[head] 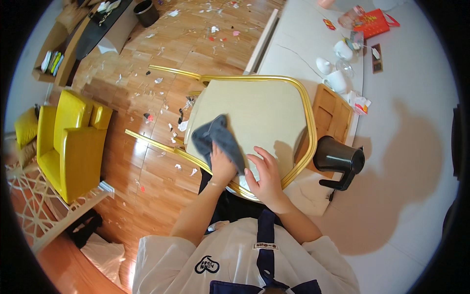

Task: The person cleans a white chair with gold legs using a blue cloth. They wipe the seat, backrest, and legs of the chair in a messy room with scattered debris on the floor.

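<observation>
Before me lies a gold metal-framed chair (268, 110) with a broad cream panel, its gold legs reaching to the left. My left hand (222, 167) holds a dark grey cloth (216, 128) against the left part of that panel; folds of the cloth hide some of the fingers. Over the panel's near right corner, my right hand (266, 176) has its fingers spread and nothing in them. Its wrist crosses the gold rim, and I cannot tell whether the hand touches the chair.
A black electric kettle (334, 158) stands right of the chair, by a wooden tray (334, 114). White cups (336, 81) and a red bag (376, 24) are on the white counter (290, 47). Scraps litter the wooden floor (154, 106). A yellow armchair (80, 158) stands left.
</observation>
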Available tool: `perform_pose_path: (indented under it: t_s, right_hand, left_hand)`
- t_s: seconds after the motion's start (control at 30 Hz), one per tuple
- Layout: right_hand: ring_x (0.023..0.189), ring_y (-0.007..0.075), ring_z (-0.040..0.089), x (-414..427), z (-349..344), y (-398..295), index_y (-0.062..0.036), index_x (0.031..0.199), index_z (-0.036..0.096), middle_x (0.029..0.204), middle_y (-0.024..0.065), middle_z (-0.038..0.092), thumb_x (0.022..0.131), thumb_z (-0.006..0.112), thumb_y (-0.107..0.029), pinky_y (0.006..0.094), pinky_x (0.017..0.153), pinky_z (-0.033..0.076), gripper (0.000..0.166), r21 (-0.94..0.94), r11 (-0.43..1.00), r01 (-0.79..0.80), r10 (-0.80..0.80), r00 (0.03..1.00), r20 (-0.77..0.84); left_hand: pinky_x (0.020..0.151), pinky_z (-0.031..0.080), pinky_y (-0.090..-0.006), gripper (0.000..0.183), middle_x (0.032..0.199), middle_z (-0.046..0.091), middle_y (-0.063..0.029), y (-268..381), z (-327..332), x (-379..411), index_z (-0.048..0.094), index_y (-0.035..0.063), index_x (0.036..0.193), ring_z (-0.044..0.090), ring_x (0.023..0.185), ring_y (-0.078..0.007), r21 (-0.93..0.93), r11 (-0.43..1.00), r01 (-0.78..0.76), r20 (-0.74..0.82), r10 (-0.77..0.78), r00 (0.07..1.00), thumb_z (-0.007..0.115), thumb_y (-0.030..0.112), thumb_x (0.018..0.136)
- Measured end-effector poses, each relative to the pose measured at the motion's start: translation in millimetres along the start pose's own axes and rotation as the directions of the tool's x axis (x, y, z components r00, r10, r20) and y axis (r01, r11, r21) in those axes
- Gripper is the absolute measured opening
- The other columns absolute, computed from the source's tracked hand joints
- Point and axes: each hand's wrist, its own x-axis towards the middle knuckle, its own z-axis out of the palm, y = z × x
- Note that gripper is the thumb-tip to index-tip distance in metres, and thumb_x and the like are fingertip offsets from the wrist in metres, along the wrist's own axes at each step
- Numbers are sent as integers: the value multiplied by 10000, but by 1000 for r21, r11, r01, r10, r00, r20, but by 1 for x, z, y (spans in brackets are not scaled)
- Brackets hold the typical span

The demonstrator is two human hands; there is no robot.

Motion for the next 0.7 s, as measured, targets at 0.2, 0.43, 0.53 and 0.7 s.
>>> perform_pose_path:
  t_s: [0.2, 0.43, 0.53, 0.7]
  right_hand:
    - [1157, 362, 543, 1, 31, -2, -16, 1183, 597, 1306, 200, 524, 822, 670, -83, 431, 978, 447, 375, 53, 998, 24, -30, 992, 119]
    - [1128, 392, 546, 20, 64, -8, -29, 1167, 609, 1283, 217, 533, 796, 678, -84, 452, 948, 447, 382, 71, 997, 16, -27, 987, 161]
    - [1122, 389, 553, 28, 83, -15, -18, 1172, 597, 1266, 219, 533, 809, 683, -83, 443, 944, 460, 379, 69, 997, -20, 6, 979, 202]
    - [1109, 385, 568, 43, 133, -28, -17, 1161, 594, 1248, 218, 537, 818, 691, -91, 430, 938, 472, 364, 18, 997, -77, 69, 960, 272]
  left_hand:
    - [1016, 344, -632, 650, 1451, 364, -307, 39, -10, -63, 446, -9, 1382, 290, 1390, -470, -244, 968, -64, -25, 60, 998, 589, 334, 848]
    - [1057, 297, -647, 618, 1474, 340, -298, -7, -7, -37, 477, -17, 1361, 230, 1421, -485, -151, 983, 101, 78, -90, 993, 577, 313, 848]
    - [1083, 276, -626, 572, 1478, 329, -293, -34, -12, -29, 472, 12, 1373, 228, 1404, -516, -234, 940, 248, -97, -277, 956, 560, 279, 875]
    - [1131, 240, -545, 538, 1415, 400, -309, -107, 9, -3, 475, -46, 1337, 254, 1371, -526, -98, 927, 361, -245, -374, 894, 547, 233, 884]
